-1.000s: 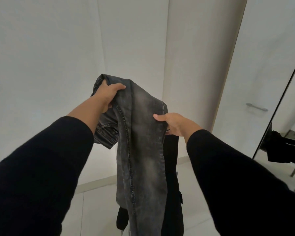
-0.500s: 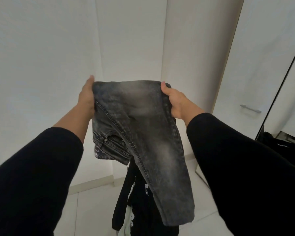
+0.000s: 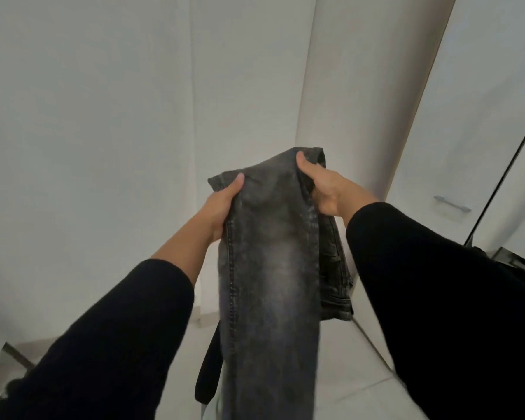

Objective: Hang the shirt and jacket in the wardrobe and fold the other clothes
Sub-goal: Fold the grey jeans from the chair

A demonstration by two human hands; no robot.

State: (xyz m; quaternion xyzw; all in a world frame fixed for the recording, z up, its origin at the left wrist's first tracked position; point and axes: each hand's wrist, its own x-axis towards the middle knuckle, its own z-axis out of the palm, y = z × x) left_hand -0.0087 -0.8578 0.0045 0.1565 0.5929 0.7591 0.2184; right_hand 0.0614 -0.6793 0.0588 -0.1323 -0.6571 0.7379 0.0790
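At the lower left of the frame a dark frame edge shows above the black sleeve; what it belongs to cannot be told. Above it the white wall fills the whole left half, bare and flat, so there is open air on that side for swinging cloth.

The left hand, middle of the frame, grips the top left corner of the jeans, thumb laid over the front and fingers hidden behind the cloth. The jeans hang in mid-air at centre frame, doubled lengthwise, running down out of the bottom edge. A black garment hangs just behind them at the lower centre; whether it is the shirt or the jacket cannot be told.

The right hand pinches the top right corner, thumb on the front, fingers curled round the folded edge, with the waistband part dangling beneath it.

To my judgement the work is at the folding of the jeans: halved along the length, not yet folded across or laid down. No finished pile is in view, nor anything hung.

At the right stands the white wardrobe door with its handle, near the right sleeve; that side is the tight one. A dark opening at the far right edge holds something black.
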